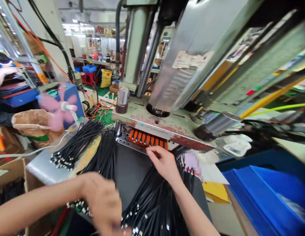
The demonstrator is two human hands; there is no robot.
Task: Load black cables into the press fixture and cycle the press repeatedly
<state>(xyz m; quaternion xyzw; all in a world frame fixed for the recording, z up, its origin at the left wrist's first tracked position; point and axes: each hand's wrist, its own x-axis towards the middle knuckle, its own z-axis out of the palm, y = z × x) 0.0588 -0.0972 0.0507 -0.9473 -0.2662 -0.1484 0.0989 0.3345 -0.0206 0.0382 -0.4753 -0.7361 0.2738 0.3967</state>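
Note:
My right hand point(163, 164) reaches forward to the row of orange connector pieces point(147, 139) seated in the metal fixture under the press; its fingers are curled at the fixture's front edge, and what they hold is hidden. My left hand point(103, 200) is low and blurred by motion above the ends of a bundle of black cables point(154, 206). A second bundle of black cables point(77, 144) lies fanned out on a grey tray to the left.
The moulding press point(167, 65) towers over the fixture, its rusty plate point(152, 123) just above the orange pieces. A pink fan point(60, 108) spins at the left. Blue bins point(265, 193) stand at the right, a cardboard box point(10, 177) at the left. Another person's hand point(1, 76) shows far left.

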